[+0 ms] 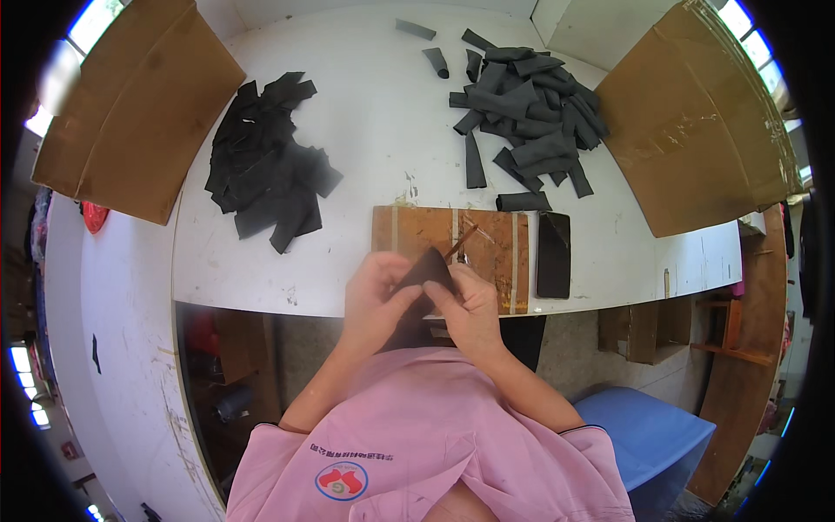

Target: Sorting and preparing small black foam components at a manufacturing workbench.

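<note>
A dark fabric piece (428,275) is held up between my two hands at the table's front edge, its upper end coming to a point. My left hand (376,291) grips its left side, the thumb pressed on the cloth. From the other side my right hand (470,304) pinches it, thumb also on the near face. A thin brown stick-like tool (464,240) slants up beside the right fingers; whether that hand holds it or it lies on the board, I cannot tell. Below both hands is a worn brown board (416,228) with tape strips.
Loose flat dark fabric pieces (270,170) lie heaped at the left. At the right is a heap of dark rolled or folded pieces (531,109). A black phone-like slab (553,255) lies beside the board. Cardboard sheets (143,104) flank the white table (365,113); a blue bin (644,431) stands lower right.
</note>
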Available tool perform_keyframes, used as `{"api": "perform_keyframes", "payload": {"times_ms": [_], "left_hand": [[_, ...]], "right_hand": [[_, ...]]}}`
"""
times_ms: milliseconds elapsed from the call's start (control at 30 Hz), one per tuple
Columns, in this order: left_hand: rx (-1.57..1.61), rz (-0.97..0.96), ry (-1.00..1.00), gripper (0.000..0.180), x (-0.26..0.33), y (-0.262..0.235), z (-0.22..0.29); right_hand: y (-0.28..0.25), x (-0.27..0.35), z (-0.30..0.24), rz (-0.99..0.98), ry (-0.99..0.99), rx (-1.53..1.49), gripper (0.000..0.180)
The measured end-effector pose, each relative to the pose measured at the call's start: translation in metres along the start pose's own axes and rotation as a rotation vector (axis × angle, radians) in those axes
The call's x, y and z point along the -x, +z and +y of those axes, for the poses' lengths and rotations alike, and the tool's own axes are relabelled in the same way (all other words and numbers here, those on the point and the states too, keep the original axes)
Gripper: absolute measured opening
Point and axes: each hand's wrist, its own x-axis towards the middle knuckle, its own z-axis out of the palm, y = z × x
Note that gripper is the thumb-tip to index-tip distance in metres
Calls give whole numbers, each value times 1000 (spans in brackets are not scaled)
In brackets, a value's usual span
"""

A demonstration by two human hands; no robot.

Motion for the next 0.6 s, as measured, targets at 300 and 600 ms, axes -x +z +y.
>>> {"api": "perform_keyframes", "payload": {"times_ms": [300,600], "left_hand": [[-154,276,137,23,9,21,-8],[115,96,-133,16,21,31,20]], "right_hand": [[-15,2,-2,187,-314,338,9],[-19,-1,5,218,-448,494,15]]}}
